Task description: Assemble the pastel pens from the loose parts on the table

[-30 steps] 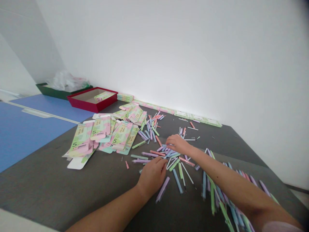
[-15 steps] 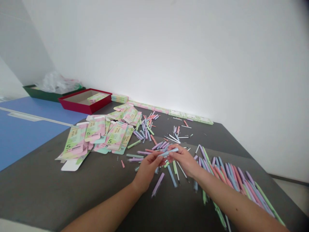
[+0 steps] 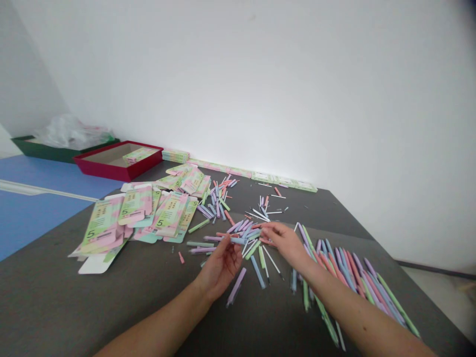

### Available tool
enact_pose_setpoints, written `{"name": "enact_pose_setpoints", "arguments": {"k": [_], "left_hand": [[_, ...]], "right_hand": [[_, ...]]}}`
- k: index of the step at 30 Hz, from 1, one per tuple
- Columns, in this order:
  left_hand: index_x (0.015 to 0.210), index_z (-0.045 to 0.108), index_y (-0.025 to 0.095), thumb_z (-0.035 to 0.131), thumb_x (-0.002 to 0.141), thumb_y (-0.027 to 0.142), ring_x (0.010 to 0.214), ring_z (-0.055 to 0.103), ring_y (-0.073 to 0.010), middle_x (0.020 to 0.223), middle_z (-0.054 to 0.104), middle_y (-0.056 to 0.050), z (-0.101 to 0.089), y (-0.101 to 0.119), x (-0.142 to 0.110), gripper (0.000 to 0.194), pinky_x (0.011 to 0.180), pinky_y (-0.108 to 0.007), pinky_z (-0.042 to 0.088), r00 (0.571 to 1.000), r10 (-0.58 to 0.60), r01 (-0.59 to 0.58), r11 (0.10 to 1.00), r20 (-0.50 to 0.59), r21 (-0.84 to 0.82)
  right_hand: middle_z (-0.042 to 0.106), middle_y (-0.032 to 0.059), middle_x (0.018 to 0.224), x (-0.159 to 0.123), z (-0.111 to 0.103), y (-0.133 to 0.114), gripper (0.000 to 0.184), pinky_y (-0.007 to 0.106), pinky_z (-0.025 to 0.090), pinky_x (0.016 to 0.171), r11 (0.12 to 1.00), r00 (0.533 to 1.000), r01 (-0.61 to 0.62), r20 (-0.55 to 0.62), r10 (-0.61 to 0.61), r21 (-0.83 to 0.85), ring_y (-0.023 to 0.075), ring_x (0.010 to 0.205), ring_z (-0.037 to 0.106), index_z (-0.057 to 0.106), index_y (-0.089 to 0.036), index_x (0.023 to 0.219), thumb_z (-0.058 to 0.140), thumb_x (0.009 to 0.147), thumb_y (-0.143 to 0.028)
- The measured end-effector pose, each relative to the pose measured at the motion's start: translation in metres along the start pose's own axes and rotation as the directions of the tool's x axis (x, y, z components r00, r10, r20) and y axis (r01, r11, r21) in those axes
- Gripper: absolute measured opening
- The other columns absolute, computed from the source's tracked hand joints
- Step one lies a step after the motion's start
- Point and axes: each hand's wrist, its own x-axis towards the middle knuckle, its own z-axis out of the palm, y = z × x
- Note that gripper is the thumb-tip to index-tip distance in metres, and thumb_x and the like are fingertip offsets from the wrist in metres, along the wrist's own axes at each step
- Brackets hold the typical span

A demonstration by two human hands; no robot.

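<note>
While left hand (image 3: 222, 265) apparently keeps blue tube (image 3: 238, 241), right hand (image 3: 285, 242) has withdrawn.

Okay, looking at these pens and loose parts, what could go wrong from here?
The right arm reaches over the lined-up pens and might knock some askew. The small pink piece, lying apart from the pile, could get brushed away. The left hand holds the blue barrel near one end, so it may slip.

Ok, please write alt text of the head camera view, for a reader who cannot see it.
The left hand holds a light blue piece and the right hand reaches over pastel pen parts scattered on a dark table. Printed packets lie to the left, pens to the right, with a red box and green box back left.
</note>
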Motion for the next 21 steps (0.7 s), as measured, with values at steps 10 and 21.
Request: {"name": "enact_pose_setpoints", "arguments": {"k": [10,21], "left_hand": [[0.088,0.058,0.012,0.048,0.088,0.022,0.057,0.060,-0.0053,0.068,0.060,-0.001,0.002,0.014,0.001,0.015,0.058,-0.017,0.054,0.999,-0.051,0.049,0.993,-0.016,-0.108],[0.089,0.059,0.011,0.052,0.086,0.024,0.056,0.060,-0.0046,0.069,0.062,0.000,0.000,0.016,0.003,0.015,0.058,-0.015,0.054,0.997,-0.062,0.059,0.995,-0.035,-0.079]], "right_hand": [[0.067,0.0051,0.088,0.115,-0.029,0.060,0.019,0.032,0.044,0.076,0.795,0.976,-0.219,-0.140,0.169,-0.566,0.0209,0.087,0.060,0.066,-0.020,0.086,0.050,0.084,-0.029],[0.055,0.0079,0.113,0.189,0.003,0.072,0.029,0.039,0.049,0.080,0.578,0.951,-0.248,-0.081,0.300,-0.778,0.0191,0.095,0.057,0.053,-0.016,0.113,0.051,0.088,-0.031]]}}
